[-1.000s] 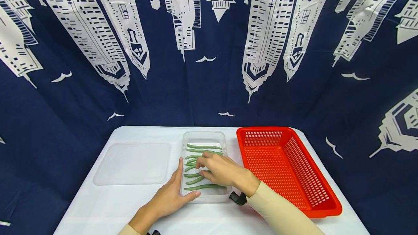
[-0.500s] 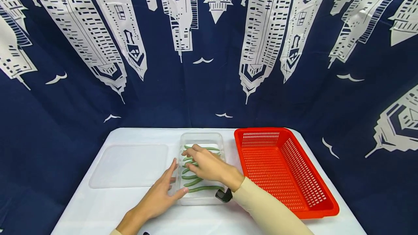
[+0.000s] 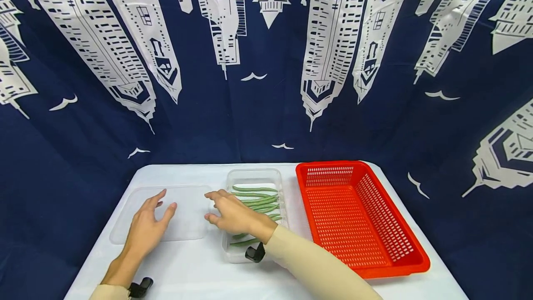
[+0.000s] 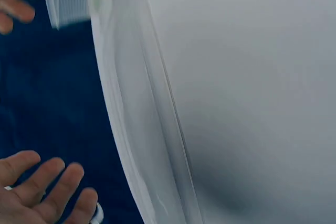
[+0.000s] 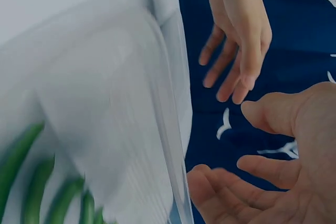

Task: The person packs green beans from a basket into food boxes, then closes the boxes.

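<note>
In the head view several green beans point(image 3: 263, 201) lie crosswise in a clear plastic container point(image 3: 254, 171). My right hand point(image 3: 235, 212) hovers over the container's left side, fingers loosely bent and holding nothing. Part of the beans is hidden under it. Left of the container a flat translucent lid point(image 3: 189, 226) lies on the table. Above the lid's left part is my left hand point(image 3: 145, 228), fingers and thumb spread, nothing between them. The right wrist view shows my right hand point(image 5: 278, 166) with thumb and fingers apart, beside the container's edge point(image 5: 157, 82).
A red plastic basket point(image 3: 308, 193) with slotted walls stands on the right of the white table point(image 3: 200, 267). Behind the table hangs a dark blue cloth point(image 3: 250, 119) printed with white buildings and birds.
My left hand has left the container's side and moved left over the lid. My right hand has shifted left from above the beans to the container's left edge.
</note>
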Demonstrator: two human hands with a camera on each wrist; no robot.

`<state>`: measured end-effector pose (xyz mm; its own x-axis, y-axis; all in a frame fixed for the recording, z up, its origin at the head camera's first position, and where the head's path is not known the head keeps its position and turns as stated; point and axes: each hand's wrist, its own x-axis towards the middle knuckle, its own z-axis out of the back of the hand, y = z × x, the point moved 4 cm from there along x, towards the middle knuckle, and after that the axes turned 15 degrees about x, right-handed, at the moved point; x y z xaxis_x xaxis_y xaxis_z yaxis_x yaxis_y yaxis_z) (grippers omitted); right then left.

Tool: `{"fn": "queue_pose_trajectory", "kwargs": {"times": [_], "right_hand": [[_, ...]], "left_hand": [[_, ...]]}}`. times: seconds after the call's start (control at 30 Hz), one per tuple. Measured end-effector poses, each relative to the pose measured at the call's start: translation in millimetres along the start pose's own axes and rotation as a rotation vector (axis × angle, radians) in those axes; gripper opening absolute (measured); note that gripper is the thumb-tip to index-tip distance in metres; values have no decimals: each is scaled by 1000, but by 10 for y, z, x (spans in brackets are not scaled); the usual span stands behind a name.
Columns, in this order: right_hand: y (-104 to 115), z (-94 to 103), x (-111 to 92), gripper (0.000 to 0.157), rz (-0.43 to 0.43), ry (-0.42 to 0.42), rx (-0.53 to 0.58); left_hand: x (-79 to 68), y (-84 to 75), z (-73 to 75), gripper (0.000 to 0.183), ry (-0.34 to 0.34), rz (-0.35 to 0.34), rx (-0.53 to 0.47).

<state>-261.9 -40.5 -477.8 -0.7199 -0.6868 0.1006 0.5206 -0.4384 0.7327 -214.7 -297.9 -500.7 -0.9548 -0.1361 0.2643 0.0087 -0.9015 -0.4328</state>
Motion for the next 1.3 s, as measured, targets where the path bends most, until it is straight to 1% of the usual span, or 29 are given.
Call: {"fn": "queue_pose_trajectory", "kwargs": {"times": [0.03,0.17,0.23,0.33,0.43,0.5,0.57,0.67,0.8,0.9,1.07,1.17,1.3], "right_hand": [[169,9,-28,61,-40,13,14],[269,-165,75,68,-122,32,16],[290,-252,127,75,-178,52,22],[308,-370,209,88,-254,82,46],[306,-470,284,98,-316,97,69],[300,-524,320,102,-362,91,76],[288,-570,334,105,-422,86,85],[258,-626,342,106,-500,80,102],[236,-662,348,104,-543,82,107],[226,-677,349,101,-551,66,115],[187,-664,360,91,-529,-33,192],[182,-630,371,87,-509,-89,255],[183,-582,386,85,-481,-142,315]], "left_hand": [[25,89,24,73,2,30,13],[113,430,87,80,42,129,79],[148,587,99,85,88,174,119],[163,799,101,95,180,238,170],[144,957,81,103,263,278,192],[125,1022,55,107,305,289,187],[112,1060,18,109,338,294,176],[109,1086,-36,108,364,290,168],[119,1087,-66,107,367,278,172],[114,1079,-86,110,369,287,176],[114,1040,-133,121,365,294,187],[123,1010,-121,123,332,314,180],[119,981,-66,121,280,359,154]]}}
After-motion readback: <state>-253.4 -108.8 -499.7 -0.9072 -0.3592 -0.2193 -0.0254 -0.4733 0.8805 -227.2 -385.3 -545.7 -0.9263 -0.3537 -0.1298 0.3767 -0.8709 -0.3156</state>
